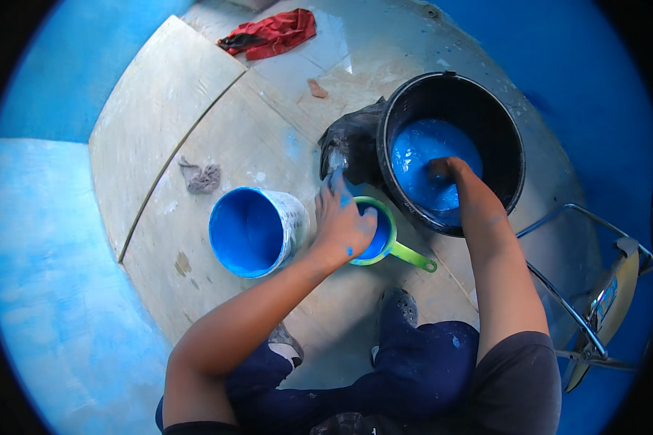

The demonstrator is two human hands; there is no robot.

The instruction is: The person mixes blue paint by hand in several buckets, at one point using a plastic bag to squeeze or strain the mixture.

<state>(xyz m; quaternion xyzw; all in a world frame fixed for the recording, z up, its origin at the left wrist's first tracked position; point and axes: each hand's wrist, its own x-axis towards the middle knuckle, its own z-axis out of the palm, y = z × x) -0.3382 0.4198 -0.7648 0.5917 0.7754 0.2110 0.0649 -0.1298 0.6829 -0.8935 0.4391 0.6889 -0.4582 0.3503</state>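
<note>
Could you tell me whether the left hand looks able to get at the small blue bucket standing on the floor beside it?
Probably yes. The left hand rests on the green scoop, and the small blue bucket stands open right beside it with nothing between them.

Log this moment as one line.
left hand: on green scoop | right hand: in black bucket, in blue paint | blue pail: tilted beside scoop
</note>
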